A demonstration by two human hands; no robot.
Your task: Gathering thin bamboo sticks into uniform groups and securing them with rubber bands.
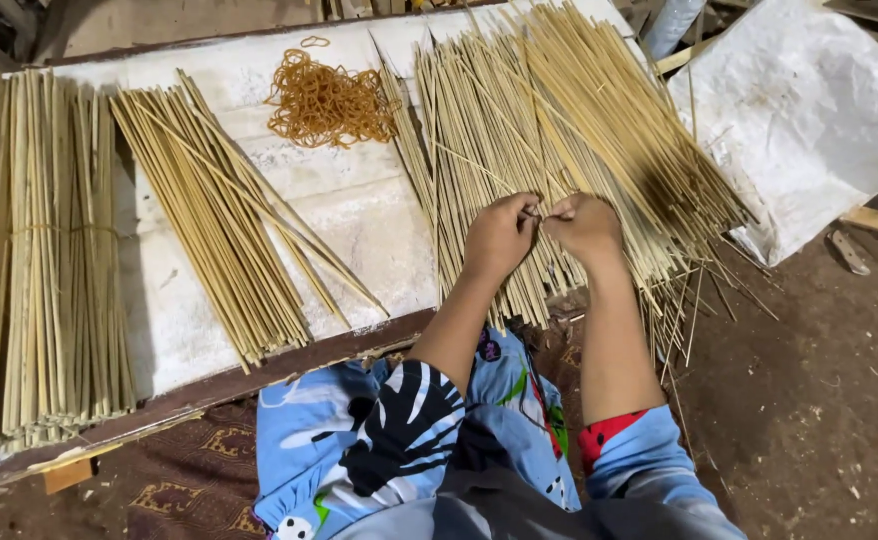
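A big loose heap of thin bamboo sticks (569, 120) fans across the right of a white board (349, 200). My left hand (500, 237) and my right hand (585, 226) meet over the near part of that heap, fingertips pinched together on a thin stick between them. A smaller loose bundle of sticks (219, 215) lies at centre left. Tied bundles of sticks (39, 250) lie at the far left. A pile of orange rubber bands (327, 103) sits at the board's far side.
The board has a dark wooden front edge (289, 358). A white woven sack (809, 110) lies on the ground to the right. Dirt floor with wood scraps surrounds it. A patterned mat (189, 480) lies under my knees.
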